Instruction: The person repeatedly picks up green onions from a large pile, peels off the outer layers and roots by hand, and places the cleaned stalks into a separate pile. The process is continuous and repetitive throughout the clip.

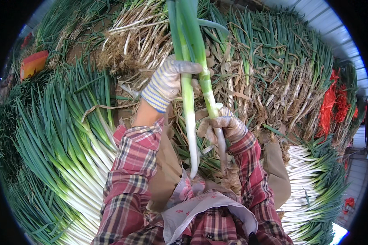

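Two large green onions are held upright before me, their green leaves point(188, 27) running out past the top of the view. My left hand point(168, 79), in a striped knit glove, is closed around both at the base of the leaves. The left green onion point(189, 122) has a clean white stalk with its tip pointing down. Lower on the right green onion point(206, 85), my gloved right hand point(225, 122) pinches the stalk, where a pale flap of sheath stands off. Below that grip the stalk is duller, and its root end hangs near my lap.
Peeled green onions point(82, 165) are heaped at my left, with another white-stalked pile point(303, 190) at my right. Unpeeled ones with dry sheaths point(282, 82) and a root-ended bundle point(125, 46) lie ahead. Red twine point(328, 104) hangs at the right. An apron point(202, 211) covers my lap.
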Available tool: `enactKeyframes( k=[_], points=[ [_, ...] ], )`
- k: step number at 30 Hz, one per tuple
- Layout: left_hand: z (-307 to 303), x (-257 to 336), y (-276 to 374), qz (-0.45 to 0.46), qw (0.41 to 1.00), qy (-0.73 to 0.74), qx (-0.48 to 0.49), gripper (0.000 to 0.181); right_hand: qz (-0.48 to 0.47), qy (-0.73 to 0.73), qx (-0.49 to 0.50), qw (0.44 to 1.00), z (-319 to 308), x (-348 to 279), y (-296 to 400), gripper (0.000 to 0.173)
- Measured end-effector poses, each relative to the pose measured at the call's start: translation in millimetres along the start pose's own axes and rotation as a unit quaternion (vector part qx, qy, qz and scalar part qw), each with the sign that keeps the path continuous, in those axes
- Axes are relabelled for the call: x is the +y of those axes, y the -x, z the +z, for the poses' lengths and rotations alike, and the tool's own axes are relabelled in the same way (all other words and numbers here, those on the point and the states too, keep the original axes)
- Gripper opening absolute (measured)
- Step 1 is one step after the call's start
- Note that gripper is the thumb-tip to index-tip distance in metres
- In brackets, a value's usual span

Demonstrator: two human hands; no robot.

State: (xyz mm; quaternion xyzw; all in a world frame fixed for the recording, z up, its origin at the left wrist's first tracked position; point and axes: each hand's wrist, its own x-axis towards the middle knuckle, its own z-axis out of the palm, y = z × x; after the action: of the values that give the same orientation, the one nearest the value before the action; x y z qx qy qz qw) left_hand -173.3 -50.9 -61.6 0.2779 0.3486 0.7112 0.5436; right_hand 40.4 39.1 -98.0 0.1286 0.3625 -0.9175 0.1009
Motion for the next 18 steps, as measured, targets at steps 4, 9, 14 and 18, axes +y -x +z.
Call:
enactKeyframes(
  k=[4, 9, 14, 18],
  points=[
    [9, -12, -9, 0.025, 0.99, -0.036, 0.13, 0.026, -0.071, 0.081, 0.121, 0.987, 9, 13, 6, 0.043],
    [23, -4, -8, 0.016, 0.962, -0.124, 0.242, 0.028, -0.249, 0.437, 0.431, 0.749, 27, 34, -9, 0.031],
    [21, -5, -14, 0.058, 0.948, -0.055, 0.309, 0.024, -0.329, 0.56, 0.51, 0.564, 42, 25, -15, 0.03],
    [16, -12, -18, 0.053, 0.94, -0.042, 0.336, 0.025, -0.298, 0.39, 0.481, 0.726, 41, 12, -17, 0.028]
  ],
)
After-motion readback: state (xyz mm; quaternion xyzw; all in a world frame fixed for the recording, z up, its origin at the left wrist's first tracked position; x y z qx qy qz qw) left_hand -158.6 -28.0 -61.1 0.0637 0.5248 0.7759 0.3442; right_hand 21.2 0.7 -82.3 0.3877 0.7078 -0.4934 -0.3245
